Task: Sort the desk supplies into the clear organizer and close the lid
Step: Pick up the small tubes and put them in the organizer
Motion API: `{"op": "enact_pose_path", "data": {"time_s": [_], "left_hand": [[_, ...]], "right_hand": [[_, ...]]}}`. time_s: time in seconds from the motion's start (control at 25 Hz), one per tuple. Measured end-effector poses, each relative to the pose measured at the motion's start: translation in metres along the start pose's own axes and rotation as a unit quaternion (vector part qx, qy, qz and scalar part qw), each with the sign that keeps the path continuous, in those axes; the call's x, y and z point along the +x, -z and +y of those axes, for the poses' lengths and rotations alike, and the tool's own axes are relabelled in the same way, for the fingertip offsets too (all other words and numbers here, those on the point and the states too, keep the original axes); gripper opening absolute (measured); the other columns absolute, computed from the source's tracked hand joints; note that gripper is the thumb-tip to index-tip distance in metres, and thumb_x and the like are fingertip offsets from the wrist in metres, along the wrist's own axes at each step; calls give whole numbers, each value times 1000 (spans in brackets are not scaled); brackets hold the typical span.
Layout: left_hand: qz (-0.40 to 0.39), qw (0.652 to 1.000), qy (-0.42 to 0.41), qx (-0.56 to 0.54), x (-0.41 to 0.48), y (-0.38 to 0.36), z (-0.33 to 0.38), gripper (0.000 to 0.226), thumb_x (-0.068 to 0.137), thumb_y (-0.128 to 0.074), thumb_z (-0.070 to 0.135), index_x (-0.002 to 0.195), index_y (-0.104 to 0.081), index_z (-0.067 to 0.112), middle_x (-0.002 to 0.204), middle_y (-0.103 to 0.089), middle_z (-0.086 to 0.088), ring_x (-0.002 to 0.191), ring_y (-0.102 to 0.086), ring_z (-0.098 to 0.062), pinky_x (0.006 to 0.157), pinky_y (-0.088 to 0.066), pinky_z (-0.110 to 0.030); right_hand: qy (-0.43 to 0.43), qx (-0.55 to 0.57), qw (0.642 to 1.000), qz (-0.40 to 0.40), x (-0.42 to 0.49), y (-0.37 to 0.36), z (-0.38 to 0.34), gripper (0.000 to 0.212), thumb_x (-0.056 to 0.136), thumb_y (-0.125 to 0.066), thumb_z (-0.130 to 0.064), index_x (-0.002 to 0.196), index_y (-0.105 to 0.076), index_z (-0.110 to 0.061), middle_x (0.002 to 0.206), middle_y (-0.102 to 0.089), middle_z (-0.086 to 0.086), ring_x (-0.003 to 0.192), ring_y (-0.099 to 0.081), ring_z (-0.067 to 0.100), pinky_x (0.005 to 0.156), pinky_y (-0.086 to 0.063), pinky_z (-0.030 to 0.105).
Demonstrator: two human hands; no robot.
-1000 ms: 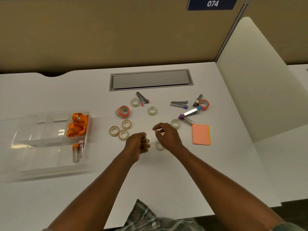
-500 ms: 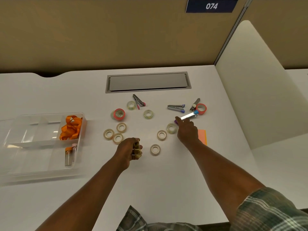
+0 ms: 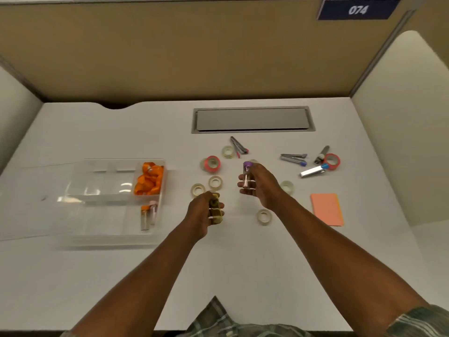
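The clear organizer [image 3: 80, 203] sits at the left with its lid [image 3: 29, 198] lying open beside it. An orange ribbon [image 3: 149, 178] fills its back right compartment, and two small vials [image 3: 147, 215] lie in the compartment in front of that. My left hand [image 3: 201, 215] is shut on a yellowish vial [image 3: 216, 210] near the desk's middle. My right hand [image 3: 263, 187] holds a purple-capped vial [image 3: 247, 175] upright above the desk. Several clear tape rolls [image 3: 215, 182] lie around both hands.
A pink tape roll [image 3: 211, 163] lies left of my right hand. Metal staple removers [image 3: 294, 158], a red tape roll [image 3: 332, 161] and a blue-capped silver tube [image 3: 313, 171] lie at the right. An orange sticky pad [image 3: 326, 209] is nearer. A grey cable hatch [image 3: 252, 119] is behind.
My right hand reached to the right cluster, took the purple-capped vial and brought it back left to the middle. My left hand kept its vial and barely moved.
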State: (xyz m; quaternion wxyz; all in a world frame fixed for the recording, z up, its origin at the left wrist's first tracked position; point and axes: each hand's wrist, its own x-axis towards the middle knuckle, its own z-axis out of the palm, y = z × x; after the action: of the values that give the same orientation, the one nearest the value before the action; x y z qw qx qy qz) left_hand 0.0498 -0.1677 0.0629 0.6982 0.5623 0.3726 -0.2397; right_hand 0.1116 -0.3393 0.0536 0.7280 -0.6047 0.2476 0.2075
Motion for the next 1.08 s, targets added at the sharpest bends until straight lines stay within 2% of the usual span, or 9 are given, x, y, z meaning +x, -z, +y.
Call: {"op": "enact_pose_path", "data": {"time_s": [0.12, 0.2, 0.36, 0.52, 0.6, 0.68, 0.84, 0.96, 1.08], "left_hand": [[11, 1000, -6, -17, -2, 41, 15, 25, 90, -49, 20, 103, -65, 6, 82, -65, -13, 66, -59, -25, 58, -44, -29], [29, 999, -13, -11, -4, 72, 24, 26, 90, -50, 24, 101, -65, 7, 82, -64, -12, 70, -58, -24, 63, -45, -32], [78, 996, -31, 22, -1, 134, 38, 26, 90, -50, 31, 100, -64, 12, 84, -64, -10, 74, -58, -22, 65, -45, -31], [73, 996, -36, 39, -2, 175, 52, 34, 99, -44, 48, 107, -59, 19, 88, -67, -5, 80, -63, -21, 65, -47, -30], [62, 995, -41, 66, 0, 185, 56, 42, 99, -40, 55, 118, -57, 21, 103, -68, -6, 94, -64, -24, 76, -51, -35], [47, 993, -42, 101, 6, 193, 56, 59, 98, -33, 61, 134, -52, 18, 128, -62, -11, 115, -59, -30, 95, -46, -43], [5, 987, -19, 158, 10, 198, 58, 78, 92, -25, 72, 144, -45, 17, 143, -52, -15, 126, -51, -32, 96, -41, -44], [1, 983, -11, 182, 12, 197, 60, 79, 92, -22, 72, 150, -35, 19, 153, -39, -14, 139, -38, -37, 109, -34, -50], [5, 985, -25, 171, 14, 195, 63, 80, 92, -24, 73, 149, -37, 18, 154, -39, -13, 140, -37, -36, 109, -33, -49]], "right_hand": [[-31, -1, 997, -70, -16, -66, 18, 19, 94, -56, -28, 110, -59, -16, 86, -64, 8, 67, -62, 22, 66, -53, 34], [-39, -15, 995, -92, -24, -110, 33, 21, 95, -56, -28, 112, -59, -16, 86, -66, 8, 71, -64, 24, 69, -54, 36], [-56, -51, 991, -111, -37, -183, 58, 24, 97, -54, -29, 120, -56, -20, 96, -70, 9, 82, -67, 25, 78, -56, 40], [-65, -107, 987, -105, -40, -232, 79, 29, 95, -55, -41, 119, -55, -25, 111, -69, 6, 95, -68, 23, 84, -59, 40], [-63, -139, 983, -99, -39, -247, 86, 32, 96, -50, -45, 121, -54, -25, 115, -67, 5, 102, -67, 25, 90, -58, 44], [-59, -161, 981, -92, -40, -257, 90, 34, 97, -47, -47, 121, -55, -24, 116, -67, 5, 103, -66, 25, 92, -56, 46], [-62, -189, 977, -75, -46, -262, 90, 40, 99, -41, -50, 122, -57, -23, 123, -65, 5, 109, -63, 26, 96, -54, 43], [-65, -199, 976, -66, -53, -265, 85, 50, 101, -36, -55, 133, -53, -21, 135, -59, 5, 120, -58, 27, 99, -51, 41], [-24, -241, 969, -53, -57, -264, 82, 58, 99, -33, -62, 137, -52, -23, 137, -58, 3, 122, -56, 26, 103, -49, 46]]}}
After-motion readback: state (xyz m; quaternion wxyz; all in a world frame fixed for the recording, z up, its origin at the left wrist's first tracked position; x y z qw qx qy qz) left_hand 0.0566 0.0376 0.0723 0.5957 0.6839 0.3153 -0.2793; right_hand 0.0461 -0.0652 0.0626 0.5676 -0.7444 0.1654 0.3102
